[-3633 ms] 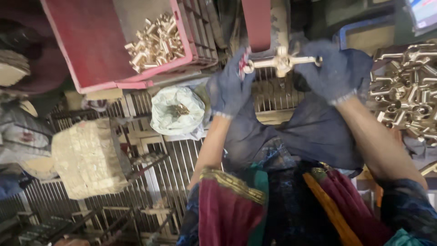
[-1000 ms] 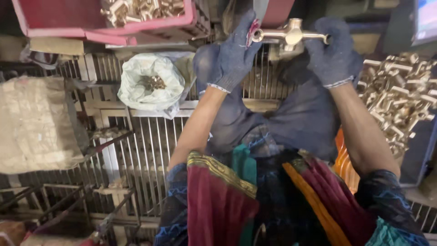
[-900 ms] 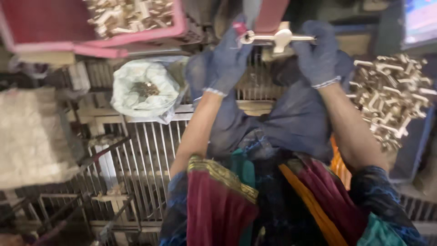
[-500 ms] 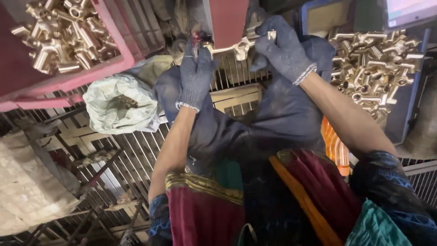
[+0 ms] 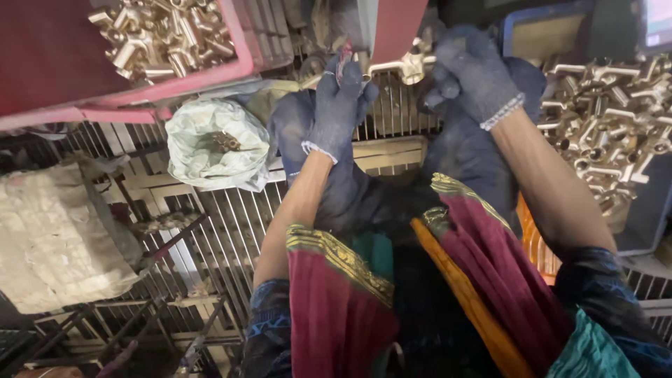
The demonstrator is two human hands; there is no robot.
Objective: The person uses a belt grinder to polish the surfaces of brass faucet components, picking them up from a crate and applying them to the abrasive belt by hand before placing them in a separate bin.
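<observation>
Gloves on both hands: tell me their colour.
Dark blue knit, on the left hand and right hand; seen best in the head view.

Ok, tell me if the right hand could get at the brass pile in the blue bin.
Probably yes: the brass pile lies open-topped just beside the right hand, nothing between, though that hand grips a fitting.
</observation>
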